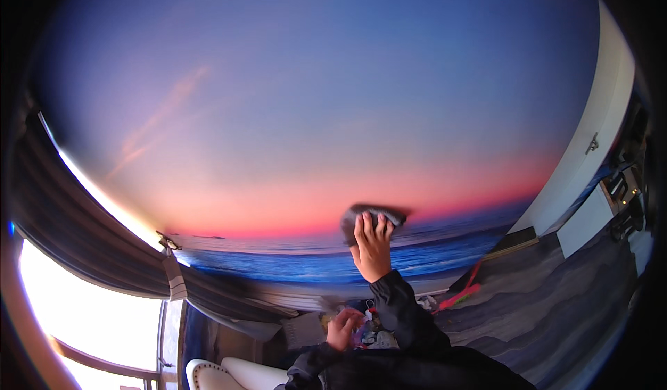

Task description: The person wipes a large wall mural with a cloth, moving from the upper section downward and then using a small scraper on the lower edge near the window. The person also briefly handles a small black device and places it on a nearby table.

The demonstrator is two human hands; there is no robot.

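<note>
My right hand [373,249] is raised with its fingers spread over a dark grey cloth [355,222], pressing it against a wall mural [333,129] of a sunset sky and sea. The cloth's right end is blurred. Lower down, my left hand [344,328] hangs in front of my body, fingers bent; whether it holds anything is unclear. Behind and beside it lies a pile of mixed small items [372,332], partly hidden by my right sleeve.
Dark curtains [94,228] hang by a bright window at left. A cream studded chair [211,374] stands at bottom left. At right are a white door [578,150] with a handle, a white panel [586,223] and a red object [458,297] on the grey patterned floor [547,296].
</note>
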